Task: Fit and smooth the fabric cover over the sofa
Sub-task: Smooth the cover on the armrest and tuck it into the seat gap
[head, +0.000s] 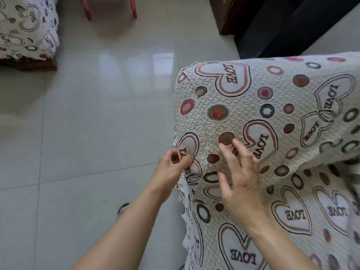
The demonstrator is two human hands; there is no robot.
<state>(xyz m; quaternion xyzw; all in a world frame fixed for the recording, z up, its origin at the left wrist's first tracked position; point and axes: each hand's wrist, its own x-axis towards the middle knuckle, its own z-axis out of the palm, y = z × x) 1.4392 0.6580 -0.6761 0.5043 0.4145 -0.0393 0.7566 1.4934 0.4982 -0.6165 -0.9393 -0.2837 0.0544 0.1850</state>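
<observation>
Glossy pale tiled floor point(87, 123) is shown carrying a sofa point(243, 221), which is draped in a heart-print fabric cover point(272, 106). A second covered seat point(27, 32) is placed top left, red chair legs point(88, 10) at top, and dark furniture point(272, 32) top right.

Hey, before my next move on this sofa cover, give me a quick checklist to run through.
1. Left hand pinches the cover at its edge: ok.
2. Right hand open, fingers spread, free to smooth: ok.
3. Right hand pressing on the cover: cannot tell.
4. Cover flat over the top corner: ok.
5. Cover flat on the right: not ok, a fold stands up there.
6. Far side tucked in: cannot tell, out of view.
</observation>
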